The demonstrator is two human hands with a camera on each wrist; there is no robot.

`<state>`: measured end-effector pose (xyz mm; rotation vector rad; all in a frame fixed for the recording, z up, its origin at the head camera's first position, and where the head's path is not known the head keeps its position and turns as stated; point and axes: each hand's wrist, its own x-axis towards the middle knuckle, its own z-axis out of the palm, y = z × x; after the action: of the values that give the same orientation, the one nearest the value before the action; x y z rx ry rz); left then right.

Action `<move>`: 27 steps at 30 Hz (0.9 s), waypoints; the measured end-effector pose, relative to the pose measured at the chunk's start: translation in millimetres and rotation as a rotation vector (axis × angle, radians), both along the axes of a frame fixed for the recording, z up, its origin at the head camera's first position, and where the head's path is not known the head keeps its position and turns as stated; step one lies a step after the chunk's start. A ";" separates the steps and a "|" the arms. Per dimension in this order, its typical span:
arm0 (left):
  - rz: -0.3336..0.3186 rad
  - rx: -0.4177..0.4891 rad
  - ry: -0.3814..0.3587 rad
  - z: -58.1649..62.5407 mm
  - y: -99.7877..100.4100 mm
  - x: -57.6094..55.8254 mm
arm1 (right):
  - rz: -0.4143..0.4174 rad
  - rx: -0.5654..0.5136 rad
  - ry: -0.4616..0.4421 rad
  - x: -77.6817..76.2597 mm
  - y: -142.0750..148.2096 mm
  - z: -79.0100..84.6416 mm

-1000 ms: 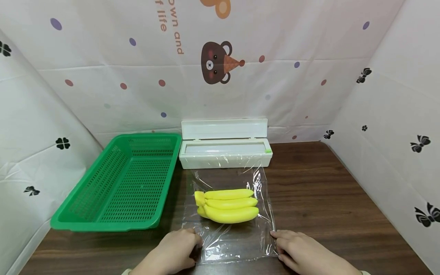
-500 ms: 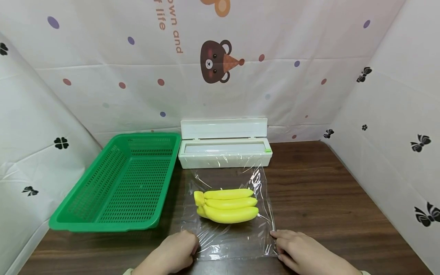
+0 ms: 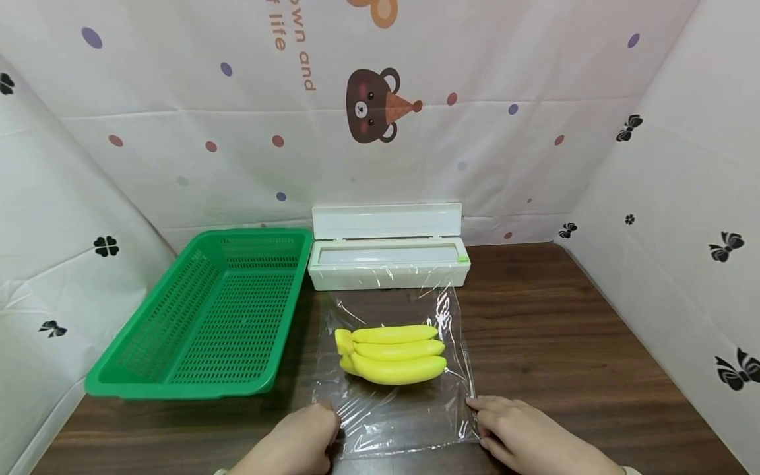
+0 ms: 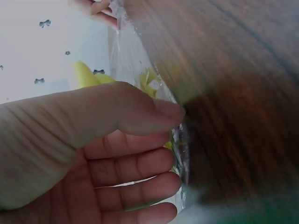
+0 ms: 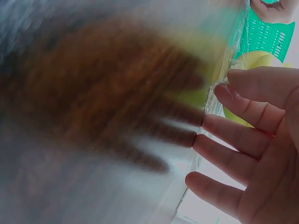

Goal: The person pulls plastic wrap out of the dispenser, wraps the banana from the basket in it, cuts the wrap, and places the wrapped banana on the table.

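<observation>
Yellow bananas [image 3: 398, 351] crosswise on clear film [image 3: 410, 422] (stem end [image 3: 344, 342] to the left)

Bare hands [image 3: 299, 435] [image 3: 516, 429], pale greenish sleeve edges [image 3: 631, 471]

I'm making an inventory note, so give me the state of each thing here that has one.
Dispenser box: lid open
Plastic film: drawn out of the box, spread out, near edge held
Bananas: joined in a bunch, unwrapped, lying on the film
Green basket: upright, open at the top
Left hand: pinching the film
Right hand: pinching the film's corner
</observation>
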<state>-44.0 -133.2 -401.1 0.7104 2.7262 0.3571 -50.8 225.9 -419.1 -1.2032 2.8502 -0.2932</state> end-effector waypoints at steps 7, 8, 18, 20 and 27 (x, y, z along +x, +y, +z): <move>0.012 -0.014 0.018 -1.4 1.9 -2.1 | 0.008 -0.005 0.039 0.0 -0.3 0.0; 0.010 -0.010 0.029 -1.9 2.0 -2.3 | 0.007 -0.005 0.045 -0.1 -0.5 0.0; 0.012 -0.009 0.064 5.1 -1.7 -3.5 | -0.028 0.004 -0.016 -0.6 -1.2 4.7; -0.006 0.013 0.091 7.2 -3.0 -3.5 | -0.030 -0.006 -0.012 -0.7 -1.0 5.9; -0.028 0.043 0.125 11.1 -6.8 -2.6 | -0.014 -0.035 -0.005 -2.2 0.4 7.7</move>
<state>-46.6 -140.0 -390.0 0.8079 2.8300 0.3779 -53.1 226.3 -411.4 -1.1870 2.8619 -0.3481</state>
